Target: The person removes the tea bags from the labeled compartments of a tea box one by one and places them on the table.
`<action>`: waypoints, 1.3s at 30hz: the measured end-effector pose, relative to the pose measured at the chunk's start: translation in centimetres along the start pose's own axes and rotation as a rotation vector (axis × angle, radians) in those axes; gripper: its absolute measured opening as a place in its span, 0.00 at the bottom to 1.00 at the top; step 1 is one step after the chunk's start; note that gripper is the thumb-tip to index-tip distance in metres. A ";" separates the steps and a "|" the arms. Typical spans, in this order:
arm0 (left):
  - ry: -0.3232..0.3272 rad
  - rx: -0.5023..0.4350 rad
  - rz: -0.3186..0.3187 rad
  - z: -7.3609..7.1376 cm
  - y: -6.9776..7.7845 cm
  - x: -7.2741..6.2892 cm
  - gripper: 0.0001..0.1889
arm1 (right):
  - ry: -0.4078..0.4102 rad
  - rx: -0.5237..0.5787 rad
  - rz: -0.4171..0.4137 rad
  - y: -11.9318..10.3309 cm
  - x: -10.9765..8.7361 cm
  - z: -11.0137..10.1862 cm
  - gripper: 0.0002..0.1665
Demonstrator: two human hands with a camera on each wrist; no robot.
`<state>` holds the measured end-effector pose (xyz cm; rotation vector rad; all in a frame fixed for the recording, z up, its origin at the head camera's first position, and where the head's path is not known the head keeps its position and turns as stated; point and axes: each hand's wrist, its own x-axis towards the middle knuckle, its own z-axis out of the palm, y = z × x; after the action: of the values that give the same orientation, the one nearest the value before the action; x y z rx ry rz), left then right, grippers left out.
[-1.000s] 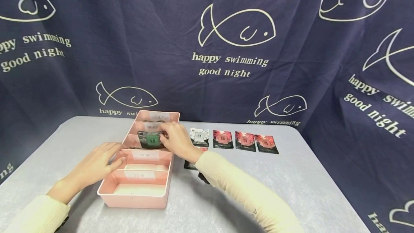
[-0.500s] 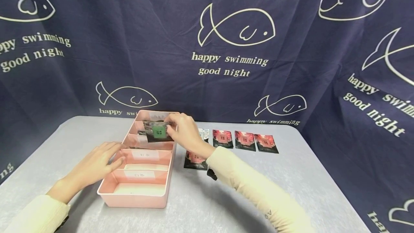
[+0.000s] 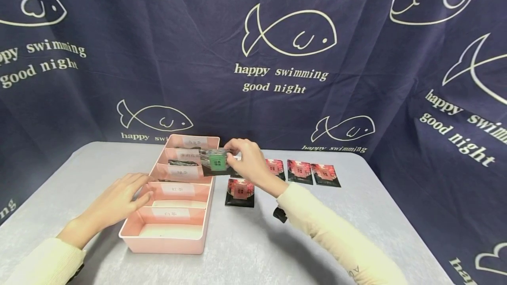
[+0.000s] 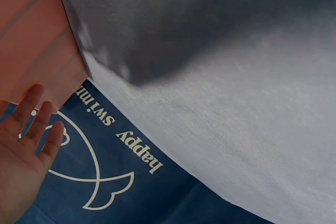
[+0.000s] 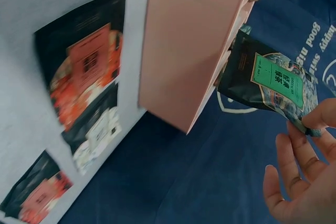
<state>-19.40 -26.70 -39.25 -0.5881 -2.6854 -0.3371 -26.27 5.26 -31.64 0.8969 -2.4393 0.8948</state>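
Observation:
My right hand [image 3: 250, 162] pinches a green tea sachet [image 3: 217, 162] by one corner, above the right rim of a long pink divided box [image 3: 166, 246]. The right wrist view shows the dark sachet [image 5: 278, 80] with its green label facing the camera and the thumb and finger at its edge. My left hand [image 3: 120, 199] rests on the box's left rim, fingers fairly straight. In the left wrist view, the left hand [image 4: 29, 150] has its fingers extended beside the pink wall. Another dark sachet [image 3: 181, 162] lies inside a rear compartment.
Right of the box, a red-and-black sachet [image 3: 240, 192] lies in front on the table. Behind it are more red sachets [image 3: 299, 172] in a row, one partly covered by my right hand. A white-labelled sachet [image 5: 97, 132] also lies there. Paper labels [image 3: 176, 189] mark the compartments.
My right hand has lifted the green tea sachet up from the rear compartments and carried it right, over the box's rim. The left hand has stayed in place.

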 end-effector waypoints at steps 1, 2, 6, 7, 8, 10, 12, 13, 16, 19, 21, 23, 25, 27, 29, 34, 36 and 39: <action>0.000 0.002 0.001 0.0 0.0 0.0 0.23 | 0.004 0.004 0.007 0.3 -0.2 -0.2 0.07; -0.001 0.004 0.001 0.0 0.0 0.0 0.23 | 0.007 0.007 0.015 0.6 -0.4 -0.4 0.07; -0.019 0.006 -0.007 0.0 -0.1 0.0 0.24 | 0.031 0.021 0.045 1.9 -1.3 -1.4 0.08; -0.024 0.006 -0.010 0.0 -0.1 0.0 0.25 | 0.036 0.020 0.053 2.2 -1.5 -1.7 0.08; -0.028 0.006 -0.012 0.0 -0.1 0.0 0.25 | 0.039 0.022 0.061 2.5 -1.7 -1.9 0.08; -0.034 0.005 -0.015 -0.1 0.0 0.0 0.25 | 0.044 0.023 0.074 3.2 -2.2 -2.3 0.08; -0.033 0.006 -0.017 -0.1 0.0 0.0 0.25 | 0.045 0.019 0.085 3.8 -2.7 -2.7 0.08; -0.030 0.006 -0.015 -0.1 0.0 0.0 0.25 | 0.048 0.016 0.090 4.1 -2.9 -2.9 0.08; -0.025 0.008 -0.014 -0.1 0.0 0.0 0.25 | 0.045 0.017 0.110 5.0 -3.7 -3.3 0.07; -0.023 0.008 -0.013 0.1 -0.1 0.0 0.24 | 0.032 0.011 0.143 5.8 -4.6 -3.7 0.07; -0.019 0.007 -0.010 0.3 -0.1 0.0 0.24 | 0.014 0.017 0.166 6.2 -5.1 -4.0 0.08; -0.015 0.005 -0.006 0.3 -0.2 0.0 0.24 | 0.001 0.009 0.180 6.9 -5.7 -4.2 0.08; -0.006 0.005 -0.001 0.3 -0.2 0.0 0.23 | -0.013 0.005 0.181 7.5 -6.3 -4.4 0.08; 0.003 0.007 0.001 0.3 -0.2 0.0 0.23 | -0.026 -0.001 0.182 8.1 -6.8 -4.5 0.08; 0.004 0.004 0.001 0.2 -0.1 0.0 0.23 | -0.038 0.000 0.184 8.6 -7.2 -4.6 0.07; -0.014 0.000 -0.013 0.0 0.0 0.0 0.24 | -0.087 0.013 0.209 9.5 -8.3 -4.9 0.07; -0.020 0.001 -0.019 0.0 0.1 0.0 0.25 | -0.110 0.014 0.227 9.8 -8.6 -5.0 0.08; -0.026 -0.002 -0.023 -0.1 0.1 0.0 0.25 | -0.136 0.018 0.259 10.1 -9.0 -4.9 0.08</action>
<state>-19.30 -26.61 -39.17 -0.5662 -2.7194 -0.3400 -25.97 18.45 -37.35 0.6768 -2.7140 0.9723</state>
